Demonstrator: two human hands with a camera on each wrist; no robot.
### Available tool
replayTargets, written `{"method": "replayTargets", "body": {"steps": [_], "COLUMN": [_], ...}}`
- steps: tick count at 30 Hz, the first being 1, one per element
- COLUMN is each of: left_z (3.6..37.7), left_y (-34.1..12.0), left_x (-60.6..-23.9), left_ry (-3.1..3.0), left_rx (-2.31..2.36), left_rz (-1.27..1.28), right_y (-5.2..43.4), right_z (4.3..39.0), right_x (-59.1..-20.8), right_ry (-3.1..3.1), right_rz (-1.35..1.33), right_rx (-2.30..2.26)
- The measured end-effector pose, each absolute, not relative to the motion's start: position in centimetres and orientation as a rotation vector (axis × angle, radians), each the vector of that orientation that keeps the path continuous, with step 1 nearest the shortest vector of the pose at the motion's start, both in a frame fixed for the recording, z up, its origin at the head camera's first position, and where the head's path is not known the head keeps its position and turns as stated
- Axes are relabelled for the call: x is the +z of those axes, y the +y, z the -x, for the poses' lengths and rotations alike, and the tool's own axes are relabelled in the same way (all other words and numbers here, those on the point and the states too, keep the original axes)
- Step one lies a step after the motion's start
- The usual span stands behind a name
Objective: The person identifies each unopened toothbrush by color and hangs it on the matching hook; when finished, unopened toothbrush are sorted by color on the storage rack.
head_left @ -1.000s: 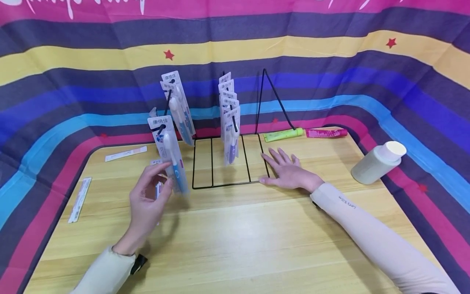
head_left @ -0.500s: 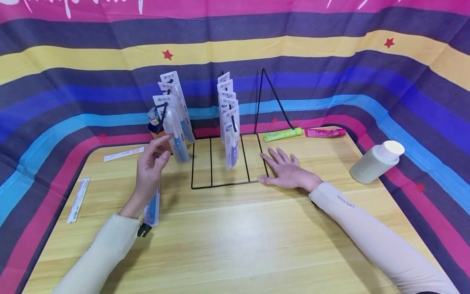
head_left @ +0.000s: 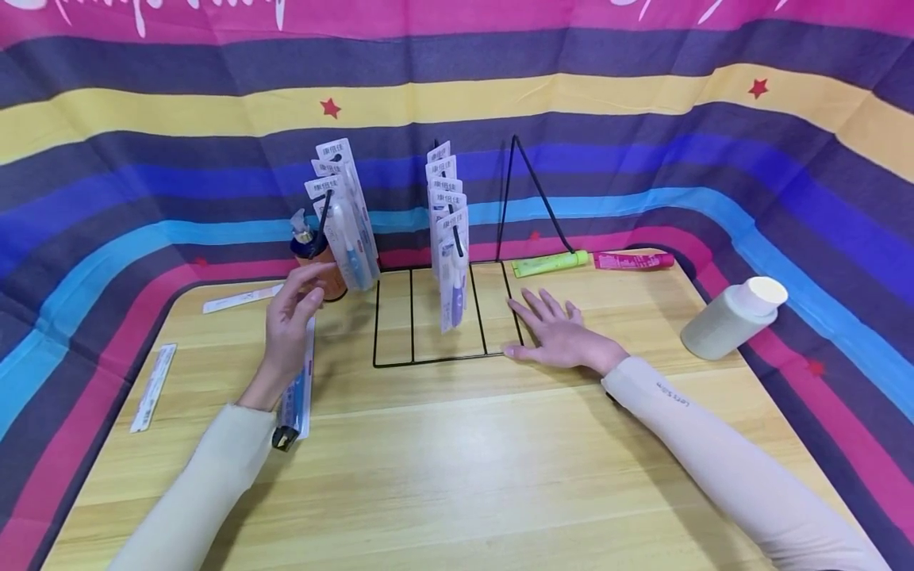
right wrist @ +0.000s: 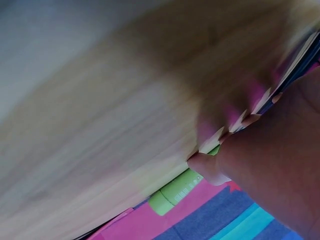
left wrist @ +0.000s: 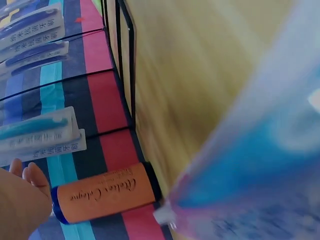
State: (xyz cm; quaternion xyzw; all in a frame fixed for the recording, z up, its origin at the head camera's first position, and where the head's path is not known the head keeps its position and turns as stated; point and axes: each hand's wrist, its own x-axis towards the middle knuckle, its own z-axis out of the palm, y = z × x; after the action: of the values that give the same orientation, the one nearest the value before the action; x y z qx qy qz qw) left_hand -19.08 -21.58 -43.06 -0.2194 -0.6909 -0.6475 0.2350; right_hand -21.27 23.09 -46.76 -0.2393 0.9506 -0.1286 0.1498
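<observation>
My left hand [head_left: 287, 327] is beside the packaged blue toothbrushes [head_left: 350, 246] hanging from the rack's left hook. Its fingers are loosely bent, with nothing visible between them. In the left wrist view, the hand [left wrist: 22, 200] shows near the hanging packs [left wrist: 40, 135] and an orange bottle [left wrist: 107, 192]. Under the left wrist lies another packaged toothbrush [head_left: 303, 388], partly hidden. My right hand [head_left: 560, 333], fingers spread, rests at the right edge of the black wire rack [head_left: 446, 359]. Packaged purple toothbrushes [head_left: 448, 246] hang from the middle hook.
A green tube [head_left: 550, 263] and a pink tube [head_left: 634, 261] lie at the back right. The pale bottle [head_left: 731, 319] stands by the right edge. Two slim white packets [head_left: 153, 388] lie at the left. Striped cloth [head_left: 607, 174] surrounds the wooden table [head_left: 485, 468].
The front blue toothbrush pack has slid back along the left hook, away from me. My left hand moved forward with it and now appears apart from it. The right hand has stayed put.
</observation>
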Motion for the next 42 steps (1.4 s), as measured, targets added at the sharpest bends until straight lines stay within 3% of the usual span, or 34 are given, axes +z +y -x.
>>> {"method": "replayTargets", "body": {"steps": [5,12,16,28,42], "left_z": [17.2,13.9,13.0,13.0,12.2], "left_y": [-22.9,-25.4,-26.9,-26.8,-28.1], "left_x": [-43.6,-44.2,-44.9,-44.9,-45.0], "left_ry": [-1.949,-2.345,-2.602,-2.996,-2.968], "left_rx": [-1.761,-1.729,-1.702,-1.403,-1.488], "left_rz": [0.453,-0.046,-0.207,-0.311,-0.274], "right_y": [23.0,23.1,23.2,23.1,22.9], "right_z": [21.2,21.2,21.2,21.3,21.3], "right_x": [-46.8,-46.8,-46.8,-46.9,-47.0], "right_ry": [2.736,2.735,2.734,2.738,2.742], "right_rz": [0.688,0.687,0.686,0.689,0.689], "right_rx": [-0.359,-0.376,-0.377,-0.362,-0.346]}}
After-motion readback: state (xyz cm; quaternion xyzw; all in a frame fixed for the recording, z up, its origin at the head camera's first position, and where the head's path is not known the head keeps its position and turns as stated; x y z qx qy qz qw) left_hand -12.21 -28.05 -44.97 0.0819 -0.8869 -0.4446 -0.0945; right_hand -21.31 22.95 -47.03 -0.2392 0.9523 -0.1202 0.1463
